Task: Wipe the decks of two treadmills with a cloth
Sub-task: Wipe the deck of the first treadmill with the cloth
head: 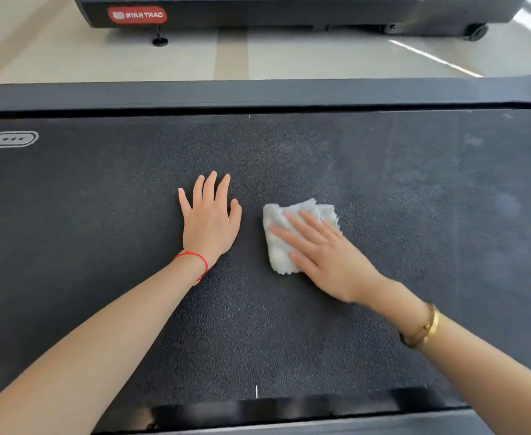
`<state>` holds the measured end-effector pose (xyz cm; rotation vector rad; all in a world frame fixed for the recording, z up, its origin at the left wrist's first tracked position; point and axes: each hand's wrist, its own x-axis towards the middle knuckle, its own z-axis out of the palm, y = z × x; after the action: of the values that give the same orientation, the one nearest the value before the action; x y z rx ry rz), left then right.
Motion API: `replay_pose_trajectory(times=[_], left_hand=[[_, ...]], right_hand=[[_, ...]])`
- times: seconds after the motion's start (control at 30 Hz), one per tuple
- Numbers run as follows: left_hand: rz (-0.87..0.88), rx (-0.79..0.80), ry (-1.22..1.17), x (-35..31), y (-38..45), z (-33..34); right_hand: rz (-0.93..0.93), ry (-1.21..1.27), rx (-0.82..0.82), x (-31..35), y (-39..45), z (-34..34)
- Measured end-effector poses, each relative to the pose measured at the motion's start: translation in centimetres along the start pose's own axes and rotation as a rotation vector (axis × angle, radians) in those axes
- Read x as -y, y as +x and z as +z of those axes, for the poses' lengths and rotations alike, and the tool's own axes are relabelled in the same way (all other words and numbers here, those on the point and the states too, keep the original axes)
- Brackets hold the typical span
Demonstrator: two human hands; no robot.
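A dark, textured treadmill deck [289, 324] fills most of the head view. A folded white cloth [278, 240] lies on it a little right of centre. My right hand [326, 255] presses flat on the cloth with straight fingers and covers its right part. My left hand [209, 219] rests flat on the bare deck just left of the cloth, fingers spread, a small gap between them. A second treadmill [257, 11] with a red STAR TRAC badge stands across the floor at the top.
The deck's far side rail [257, 94] runs across the view, and the near rail [320, 426] lies at the bottom edge. Beige floor [289, 54] separates the two machines. A foot [160, 41] and a wheel [477, 32] hold up the far treadmill.
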<state>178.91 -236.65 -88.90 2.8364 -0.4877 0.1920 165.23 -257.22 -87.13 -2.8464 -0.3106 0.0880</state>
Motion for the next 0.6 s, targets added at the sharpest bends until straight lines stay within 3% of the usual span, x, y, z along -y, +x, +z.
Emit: replay_pose_trajectory(times=[0.1,0.17,0.47,0.6], left_hand=[[0.005,0.008,-0.001,0.1,-0.1,0.0],[0.005,0.015,0.009,0.1,-0.1,-0.1],[0.0,0.016,-0.007,0.0,-0.1,-0.1],[0.01,0.007,-0.019,0.0,-0.3,-0.2]], right_hand=[[0.281,0.028,-0.05,-3.1,2.7,-1.6],[0.358,0.038,-0.057,-2.9,3.4,-1.8],[-0.093,0.023,0.083,7.2,-6.1,1.8],[-0.06,0.001,0.056,4.4,-4.8,0.8]])
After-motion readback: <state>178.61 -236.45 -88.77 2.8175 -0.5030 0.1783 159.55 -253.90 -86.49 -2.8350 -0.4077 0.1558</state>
